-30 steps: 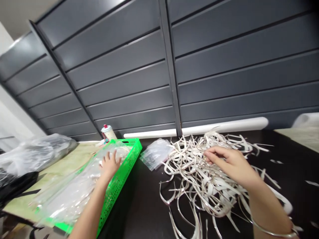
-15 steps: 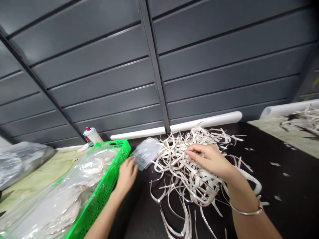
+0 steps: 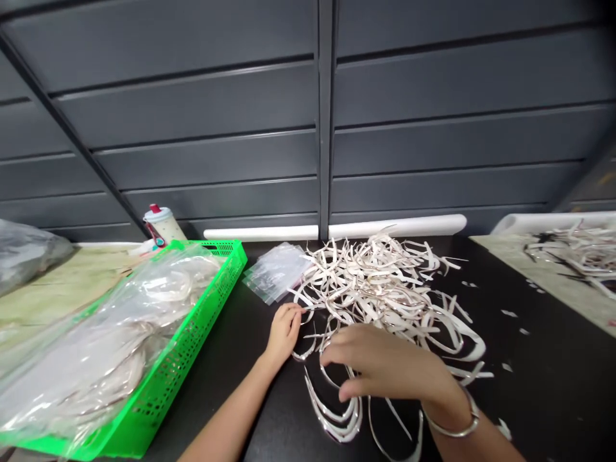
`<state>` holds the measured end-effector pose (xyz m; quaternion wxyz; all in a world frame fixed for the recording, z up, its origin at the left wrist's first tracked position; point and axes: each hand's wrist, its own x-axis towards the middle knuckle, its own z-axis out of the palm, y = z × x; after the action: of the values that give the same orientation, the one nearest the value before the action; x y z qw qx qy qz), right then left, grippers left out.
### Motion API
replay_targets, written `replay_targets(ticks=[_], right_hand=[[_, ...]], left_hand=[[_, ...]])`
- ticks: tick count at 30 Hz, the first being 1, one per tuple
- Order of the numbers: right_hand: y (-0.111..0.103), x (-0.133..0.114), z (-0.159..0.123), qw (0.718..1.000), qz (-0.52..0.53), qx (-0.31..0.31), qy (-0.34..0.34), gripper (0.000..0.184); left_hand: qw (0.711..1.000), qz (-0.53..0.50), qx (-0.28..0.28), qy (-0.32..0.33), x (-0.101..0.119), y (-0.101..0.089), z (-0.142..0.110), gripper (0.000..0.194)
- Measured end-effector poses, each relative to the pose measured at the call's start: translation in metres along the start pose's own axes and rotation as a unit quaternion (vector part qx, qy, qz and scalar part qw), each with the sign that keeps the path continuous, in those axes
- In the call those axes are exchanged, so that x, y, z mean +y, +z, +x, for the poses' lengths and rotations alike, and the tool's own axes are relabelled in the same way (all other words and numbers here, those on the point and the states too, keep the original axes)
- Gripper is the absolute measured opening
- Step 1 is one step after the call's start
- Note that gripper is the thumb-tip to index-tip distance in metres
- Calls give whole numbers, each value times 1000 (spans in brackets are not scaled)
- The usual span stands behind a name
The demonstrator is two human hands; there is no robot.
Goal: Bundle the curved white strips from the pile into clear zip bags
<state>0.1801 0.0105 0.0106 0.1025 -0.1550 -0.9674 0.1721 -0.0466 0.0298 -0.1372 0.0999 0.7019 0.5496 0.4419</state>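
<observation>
Right-hand grip (image 3: 380, 362) spreads wide over the pale curved strips (image 3: 370, 301) (left hand (image 3: 283, 333) curled just beside their edge).

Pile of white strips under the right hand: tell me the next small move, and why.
Probably the right hand should close on the curved strips just below it and lift them away, since they lie looser than the tangled heap. The left hand sits at the heap's edge, beside them.
</observation>
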Motion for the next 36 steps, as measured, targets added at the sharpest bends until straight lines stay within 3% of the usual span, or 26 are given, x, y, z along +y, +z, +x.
replay_targets(ticks=[3,6,10,13,17,20,25,27,30,32,36], right_hand=[[23,-3,14,995,-45,-84,-21,27],[42,1,16,989,-92,-118,4,33],[64,8,-4,983,-93,-160,17,37],[81,11,-20,982,-92,-158,47,30],[96,14,-28,992,-18,-106,66,7],[91,20,-25,991,112,-17,71,13],[75,36,-10,927,269,206,161,25],[76,38,0,916,251,242,198,20],[85,34,15,949,151,201,192,14],[90,29,18,966,97,177,164,13],[88,15,-8,967,32,231,100,26]], left_hand=[[1000,-22,13,-11,0,-2,0,27],[999,-42,17,-20,1,-1,0,27],[997,-72,24,-29,0,1,0,26],[994,-97,32,-33,3,3,0,25],[988,-137,52,-51,8,3,-1,25],[979,-172,74,-77,11,-1,0,27],[954,-251,97,-130,22,-12,0,30],[939,-304,67,-147,32,-14,-3,31],[896,-405,-15,-180,50,-11,-9,32],[853,-472,-55,-217,57,-7,-12,31],[754,-585,-53,-293,52,-8,-8,25]])
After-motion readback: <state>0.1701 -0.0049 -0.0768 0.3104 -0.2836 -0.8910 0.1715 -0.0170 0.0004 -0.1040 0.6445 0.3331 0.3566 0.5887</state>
